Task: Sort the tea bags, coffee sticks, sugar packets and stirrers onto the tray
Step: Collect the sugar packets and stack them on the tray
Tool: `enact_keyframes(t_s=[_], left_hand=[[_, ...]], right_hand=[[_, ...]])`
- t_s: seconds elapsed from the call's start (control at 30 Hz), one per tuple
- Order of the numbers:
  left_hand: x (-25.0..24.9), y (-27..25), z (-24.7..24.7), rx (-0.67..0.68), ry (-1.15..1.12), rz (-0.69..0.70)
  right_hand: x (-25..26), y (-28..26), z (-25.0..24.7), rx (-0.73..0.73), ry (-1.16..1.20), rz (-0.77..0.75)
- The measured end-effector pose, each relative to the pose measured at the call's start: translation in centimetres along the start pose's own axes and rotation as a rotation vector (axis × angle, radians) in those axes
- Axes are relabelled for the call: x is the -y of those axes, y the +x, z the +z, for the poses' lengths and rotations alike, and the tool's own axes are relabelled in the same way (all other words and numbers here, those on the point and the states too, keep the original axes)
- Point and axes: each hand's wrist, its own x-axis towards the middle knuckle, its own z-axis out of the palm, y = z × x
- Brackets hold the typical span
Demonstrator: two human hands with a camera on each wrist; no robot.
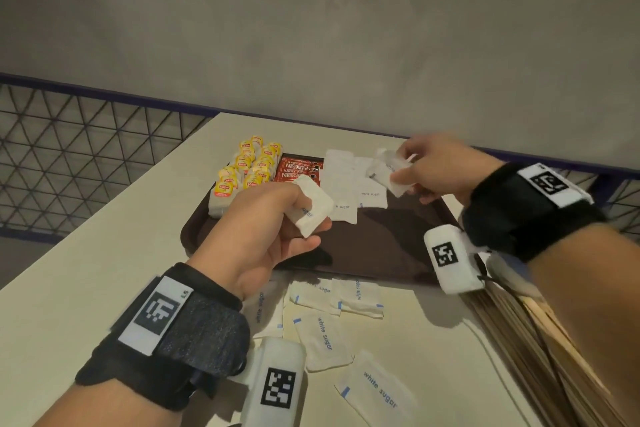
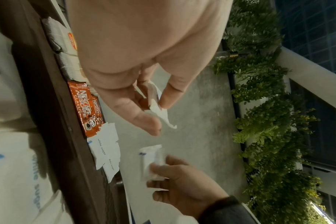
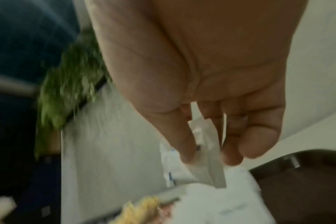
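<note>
Starting at the tray's ten o'clock corner, yellow tea bags tagged "Lipton" stand in rows, and just to their right lie red coffee sticks printed "NESCAFE", with "CLASSIC" legible in the left wrist view. At the tray's middle the left hand hovers, palm turned inward, thumb and curled fingers pinching a white sugar packet on which "sugar" shows. Behind it, at twelve o'clock on the tray, flat packets reading "white sugar" overlap one another. Toward two o'clock the right hand is raised over the tray's far edge, fingers clamped on a crumpled bundle of white packets; its print is too blurred to read. On the table at the tray's six o'clock, five loose packets marked "white sugar" lie scattered, and at four o'clock a heap of wooden stirrers lies off the tray.
</note>
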Motion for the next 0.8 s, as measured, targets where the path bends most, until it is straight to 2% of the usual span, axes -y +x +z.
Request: enact_keyframes(t_s=[0.1, 0.17, 0.5, 0.63, 0.8], left_hand=[[0.1, 0.3, -0.1, -0.010, 0.009, 0.016], [0.1, 0.4, -0.2, -0.022, 0.015, 0.029], [0.2, 0.9, -0.4, -0.032, 0.001, 0.033], [0.3, 0.9, -0.5, -0.033, 0.012, 0.034], [0.6, 1.1, -0.7, -0.026, 0.039, 0.035]], right_hand=[[-0.6, 2.3, 1.6, 0.122, -0.452, -0.018], [-1.1, 3.3, 2.5, 0.158, -0.546, -0.012], [-2.7, 6.4, 3.8, 0.160, -0.312, 0.104], [-2.6, 6.3, 4.1, 0.237, -0.338, 0.155], [-2.0, 6.7, 4.5, 0.261, -0.413, 0.159]])
